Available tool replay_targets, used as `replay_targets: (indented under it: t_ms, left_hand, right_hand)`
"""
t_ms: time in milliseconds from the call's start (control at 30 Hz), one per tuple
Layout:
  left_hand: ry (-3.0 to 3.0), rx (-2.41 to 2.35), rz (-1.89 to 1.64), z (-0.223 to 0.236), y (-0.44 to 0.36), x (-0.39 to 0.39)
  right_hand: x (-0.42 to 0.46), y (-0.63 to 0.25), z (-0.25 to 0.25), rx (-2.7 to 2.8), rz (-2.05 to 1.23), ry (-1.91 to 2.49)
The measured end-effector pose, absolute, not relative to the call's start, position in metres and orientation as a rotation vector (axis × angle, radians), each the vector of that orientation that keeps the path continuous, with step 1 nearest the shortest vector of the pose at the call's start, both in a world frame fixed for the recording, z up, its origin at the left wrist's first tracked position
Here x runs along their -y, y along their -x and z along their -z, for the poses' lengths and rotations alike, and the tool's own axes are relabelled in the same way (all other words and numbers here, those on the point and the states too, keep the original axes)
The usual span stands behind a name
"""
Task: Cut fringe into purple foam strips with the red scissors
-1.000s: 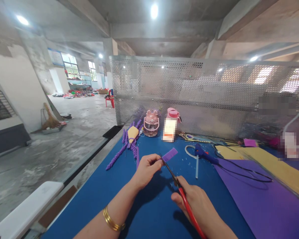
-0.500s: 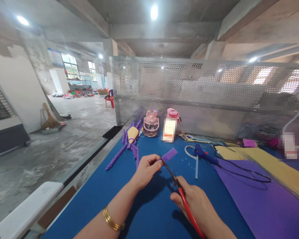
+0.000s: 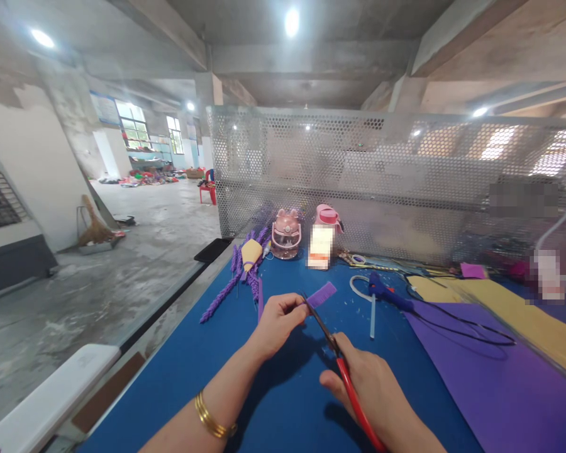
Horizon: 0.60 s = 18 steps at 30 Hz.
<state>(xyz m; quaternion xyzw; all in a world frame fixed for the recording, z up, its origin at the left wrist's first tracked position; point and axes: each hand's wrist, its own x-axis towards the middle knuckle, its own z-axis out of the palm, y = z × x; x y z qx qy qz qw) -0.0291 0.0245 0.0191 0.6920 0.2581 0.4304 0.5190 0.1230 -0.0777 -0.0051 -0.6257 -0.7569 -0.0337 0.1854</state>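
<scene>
Pinched in my left hand (image 3: pixel 283 321) is a small purple strip (image 3: pixel 322 293) with fine cuts along its far edge, held above the blue tabletop (image 3: pixel 292 402). My right hand (image 3: pixel 365 371) grips scissors (image 3: pixel 351 390) with red handles. Their dark blades reach up to the strip, right by my left fingertips. Purple lavender-like stems (image 3: pixel 221 299) with a yellow wrap (image 3: pixel 251 255) lie beyond my left hand. A narrow purple strip (image 3: pixel 260 299) rests near my left wrist.
A blue glue gun (image 3: pixel 387 294) with a clear glue stick lies right of the strip, its black cord over a purple sheet (image 3: pixel 495 377). Yellow sheets (image 3: pixel 514 308) are behind it. Two pink bottles, one bear-eared (image 3: pixel 286 236), stand before a perforated metal screen (image 3: pixel 382 182).
The strip's cut edge shows slightly more separated slits. My right thumb has shifted a little outward to the left on the scissors. Otherwise both hands stay in place.
</scene>
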Motion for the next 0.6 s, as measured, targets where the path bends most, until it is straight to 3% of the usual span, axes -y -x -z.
replay_targets:
  t_ms: [600]
  left_hand:
    - [-1.645, -0.600, -1.010, -0.0200, 0.0309, -0.0245]
  right_hand:
    - [0.0792, -0.1240, 0.0027, 2.103, 0.119, 1.773]
